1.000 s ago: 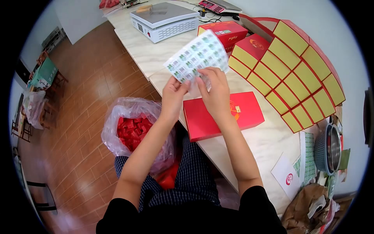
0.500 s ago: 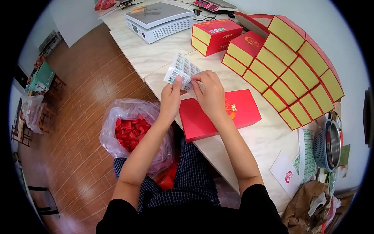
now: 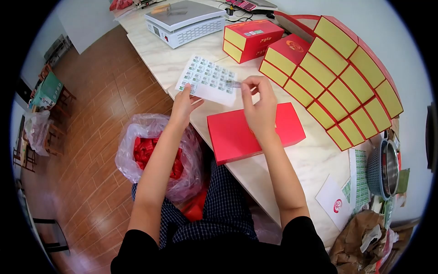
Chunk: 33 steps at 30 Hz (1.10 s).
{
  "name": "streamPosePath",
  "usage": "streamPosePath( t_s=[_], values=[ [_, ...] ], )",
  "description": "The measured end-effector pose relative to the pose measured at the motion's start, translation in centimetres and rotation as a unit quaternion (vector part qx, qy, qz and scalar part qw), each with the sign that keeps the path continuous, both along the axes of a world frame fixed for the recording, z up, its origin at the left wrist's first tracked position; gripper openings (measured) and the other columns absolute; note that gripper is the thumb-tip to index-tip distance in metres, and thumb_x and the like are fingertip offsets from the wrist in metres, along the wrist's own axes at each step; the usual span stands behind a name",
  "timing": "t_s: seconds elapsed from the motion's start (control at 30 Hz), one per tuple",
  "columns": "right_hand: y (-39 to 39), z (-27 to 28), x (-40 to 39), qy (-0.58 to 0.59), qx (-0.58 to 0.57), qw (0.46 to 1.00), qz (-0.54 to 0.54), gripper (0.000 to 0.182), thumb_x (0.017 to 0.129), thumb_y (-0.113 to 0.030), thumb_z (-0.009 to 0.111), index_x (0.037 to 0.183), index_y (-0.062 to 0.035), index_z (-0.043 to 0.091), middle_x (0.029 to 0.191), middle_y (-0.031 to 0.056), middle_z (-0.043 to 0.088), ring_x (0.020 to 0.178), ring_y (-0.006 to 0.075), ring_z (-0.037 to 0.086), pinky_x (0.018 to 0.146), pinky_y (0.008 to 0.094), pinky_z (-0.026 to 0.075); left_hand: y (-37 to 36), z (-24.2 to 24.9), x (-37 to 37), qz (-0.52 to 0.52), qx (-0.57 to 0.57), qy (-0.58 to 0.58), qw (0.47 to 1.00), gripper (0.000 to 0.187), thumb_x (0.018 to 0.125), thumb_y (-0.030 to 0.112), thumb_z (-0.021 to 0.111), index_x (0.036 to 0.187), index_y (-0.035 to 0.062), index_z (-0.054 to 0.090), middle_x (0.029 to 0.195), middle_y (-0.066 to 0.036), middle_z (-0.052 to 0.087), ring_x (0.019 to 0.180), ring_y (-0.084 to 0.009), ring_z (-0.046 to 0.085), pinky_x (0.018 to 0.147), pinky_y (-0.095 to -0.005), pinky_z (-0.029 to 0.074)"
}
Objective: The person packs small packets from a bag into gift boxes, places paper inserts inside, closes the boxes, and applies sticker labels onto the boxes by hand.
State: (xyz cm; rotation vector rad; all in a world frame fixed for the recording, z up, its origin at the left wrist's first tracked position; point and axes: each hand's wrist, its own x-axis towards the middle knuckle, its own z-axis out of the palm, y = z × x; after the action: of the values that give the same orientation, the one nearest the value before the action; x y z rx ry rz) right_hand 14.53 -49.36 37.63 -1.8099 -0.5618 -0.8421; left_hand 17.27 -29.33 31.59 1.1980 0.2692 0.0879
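Note:
A white sheet of small printed stickers (image 3: 206, 76) is pinched at its lower left edge by my left hand (image 3: 182, 106), which holds it flat and tilted above the table edge. Between the thumb and forefinger of my right hand (image 3: 261, 104) is a small blurred sticker (image 3: 234, 84) at the sheet's right edge. Under my right hand lies a closed red gift box (image 3: 230, 137) with a gold emblem, partly hidden by the hand and wrist.
Red boxes with yellow ends (image 3: 335, 86) stand stacked at the right. A white scale (image 3: 187, 25) sits at the back. A plastic bag of red packets (image 3: 125, 157) is by my left knee. Colanders (image 3: 381, 171), sticker sheets (image 3: 360, 178) and a brown bag (image 3: 358, 239) are at the right.
The sticker sheet, bent between both hands before, is now spread flat. My left hand has moved left, my right hand right and away with a small sticker.

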Motion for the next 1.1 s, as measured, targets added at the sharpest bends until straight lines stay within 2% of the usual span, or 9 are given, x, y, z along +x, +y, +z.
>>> streamPosePath(
  t_s=[0.03, 0.1, 0.17, 0.27, 0.37, 0.47, 0.57, 0.73, 1.1],
  values=[
    [-0.4, -0.4, 0.3, 0.002, -0.002, 1.0, 0.0, 0.009, 0.084, 0.001, 0.06, 0.092, -0.0017, 0.057, 0.087, 0.0097, 0.059, 0.077, 0.0214, 0.06, 0.068, 0.0319, 0.048, 0.6, -0.9, 0.3, 0.0, -0.002, 0.002, 1.0, 0.044, 0.102, 0.032, 0.038, 0.126, -0.0034, 0.047, 0.114, -0.014, 0.058, 0.101, -0.0222, 0.059, 0.088, -0.0382, 0.052],
    [-1.1, -1.8, 1.4, 0.215, 0.115, 0.966, 0.083, 0.005, 0.089, -0.002, 0.059, 0.092, -0.0013, 0.056, 0.082, 0.008, 0.06, 0.074, 0.0142, 0.058, 0.067, 0.0279, 0.047, 1.7, -3.0, 0.8, -0.007, 0.024, 0.044, 0.999, 0.043, 0.102, 0.03, 0.04, 0.128, -0.0028, 0.046, 0.115, -0.014, 0.057, 0.104, -0.0221, 0.058, 0.087, -0.0375, 0.052],
    [-1.2, -3.3, 2.0, 0.244, 0.145, 0.955, 0.09, 0.007, 0.091, -0.005, 0.059, 0.092, -0.0007, 0.054, 0.077, 0.0063, 0.06, 0.071, 0.0113, 0.057, 0.065, 0.0259, 0.046, 2.6, -5.2, 1.3, 0.004, 0.02, 0.03, 0.999, 0.043, 0.099, 0.025, 0.045, 0.132, -0.0037, 0.042, 0.119, -0.016, 0.055, 0.112, -0.0257, 0.054, 0.094, -0.0377, 0.047],
    [-0.9, -5.1, 2.0, 0.233, 0.092, 0.968, 0.031, 0.009, 0.091, -0.007, 0.058, 0.093, 0.0, 0.053, 0.077, 0.0076, 0.06, 0.071, 0.0126, 0.057, 0.064, 0.0267, 0.046, 0.5, -5.5, -0.2, 0.269, 0.206, -0.133, 0.931, 0.047, 0.095, 0.017, 0.052, 0.135, -0.0051, 0.039, 0.125, -0.02, 0.052, 0.121, -0.03, 0.047, 0.106, -0.0356, 0.034],
    [-0.1, -3.9, 0.6, 0.174, 0.05, 0.983, -0.002, 0.009, 0.095, -0.009, 0.053, 0.096, -0.0005, 0.051, 0.084, 0.0039, 0.058, 0.072, 0.0109, 0.053, 0.065, 0.0243, 0.044, -2.8, -3.5, -3.9, 0.084, 0.252, -0.221, 0.938, 0.046, 0.095, 0.016, 0.052, 0.135, -0.0019, 0.039, 0.125, -0.021, 0.052, 0.119, -0.0281, 0.049, 0.104, -0.0345, 0.036],
    [0.1, -4.1, 0.3, 0.148, 0.0, 0.989, -0.014, 0.011, 0.095, -0.01, 0.052, 0.098, -0.0009, 0.048, 0.082, 0.0102, 0.057, 0.066, 0.0205, 0.055, 0.063, 0.0336, 0.045, -5.6, -4.5, -6.5, -0.051, 0.197, -0.165, 0.965, 0.043, 0.095, 0.015, 0.052, 0.133, 0.001, 0.04, 0.123, -0.02, 0.053, 0.115, -0.0253, 0.052, 0.101, -0.0332, 0.038],
    [-0.3, -4.8, -0.1, 0.205, 0.063, 0.977, 0.019, 0.012, 0.096, -0.012, 0.05, 0.1, -0.0008, 0.046, 0.081, 0.0088, 0.056, 0.067, 0.0183, 0.055, 0.062, 0.0324, 0.045, -6.7, -2.8, -9.2, -0.016, 0.104, -0.07, 0.992, 0.039, 0.094, 0.013, 0.054, 0.13, 0.0025, 0.043, 0.12, -0.017, 0.053, 0.109, -0.0232, 0.054, 0.099, -0.0318, 0.039],
    [-1.6, -3.9, -4.1, 0.347, 0.118, 0.925, 0.101, 0.008, 0.099, -0.011, 0.046, 0.099, -0.0037, 0.045, 0.072, 0.0032, 0.053, 0.055, 0.0053, 0.048, 0.046, 0.0193, 0.039, -7.0, -4.2, -13.5, -0.03, 0.166, -0.107, 0.98, 0.062, 0.081, 0.015, 0.069, 0.13, -0.0002, 0.034, 0.122, -0.018, 0.043, 0.116, -0.0259, 0.045, 0.1, -0.0364, 0.038],
    [-3.4, -3.3, -10.1, 0.391, 0.112, 0.899, 0.165, 0.01, 0.099, -0.012, 0.05, 0.1, -0.004, 0.044, 0.075, 0.0015, 0.052, 0.059, 0.005, 0.047, 0.049, 0.0189, 0.039, -8.5, -3.8, -18.6, -0.074, 0.158, -0.116, 0.978, 0.046, 0.09, 0.017, 0.059, 0.128, -0.0003, 0.041, 0.118, -0.015, 0.047, 0.117, -0.0259, 0.042, 0.102, -0.0359, 0.033]
  ],
)
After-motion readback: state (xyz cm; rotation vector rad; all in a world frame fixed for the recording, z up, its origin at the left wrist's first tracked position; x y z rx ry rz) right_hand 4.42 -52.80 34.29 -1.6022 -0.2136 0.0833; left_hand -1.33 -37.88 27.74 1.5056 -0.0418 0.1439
